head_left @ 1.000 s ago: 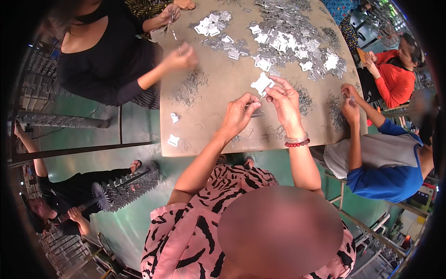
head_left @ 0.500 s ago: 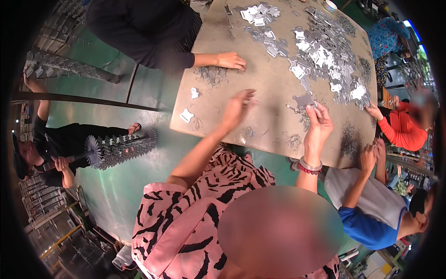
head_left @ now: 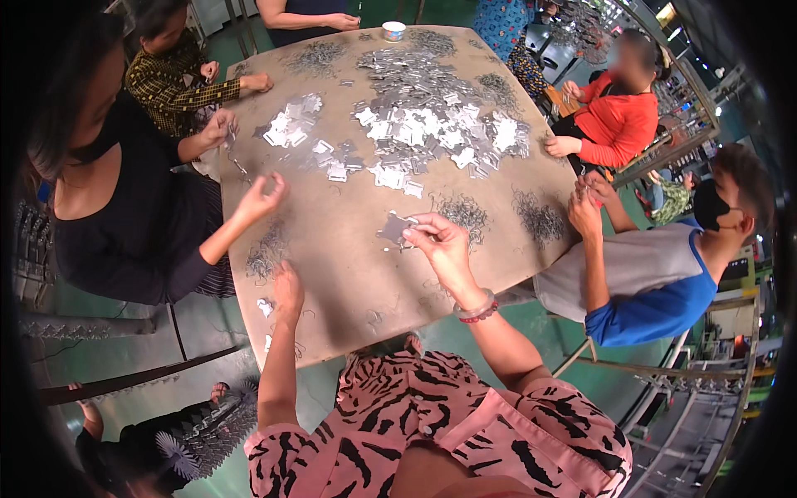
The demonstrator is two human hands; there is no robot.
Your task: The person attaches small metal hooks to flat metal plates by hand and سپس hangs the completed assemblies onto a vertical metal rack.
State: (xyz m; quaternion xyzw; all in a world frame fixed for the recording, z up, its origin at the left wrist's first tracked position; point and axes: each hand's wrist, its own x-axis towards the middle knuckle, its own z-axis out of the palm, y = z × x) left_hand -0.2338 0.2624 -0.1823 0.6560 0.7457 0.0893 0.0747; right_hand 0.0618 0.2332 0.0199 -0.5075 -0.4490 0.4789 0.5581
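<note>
Between the thumb and fingers of my right hand is a flat grey metal plate, raised over the near part of the table. Small thin bits stick out at its corners, too fine to make out. My left hand is low over the table's left side, back upward, beside a loose heap of small dark wire hooks. Its fingertips are partly hidden, so whether they grip anything does not show. Close by that wrist, a small white-looking metal piece lies near the table's left edge.
A large pile of shiny metal plates covers the table's far middle, with a smaller pile left of it. Hook heaps lie around them. A white tub stands at the far edge. Co-workers sit around the table, one close on the left.
The view has swung, bringing more of the table and co-workers into sight. My left hand has moved to the hook heap at the left. My right hand still holds the plate.
</note>
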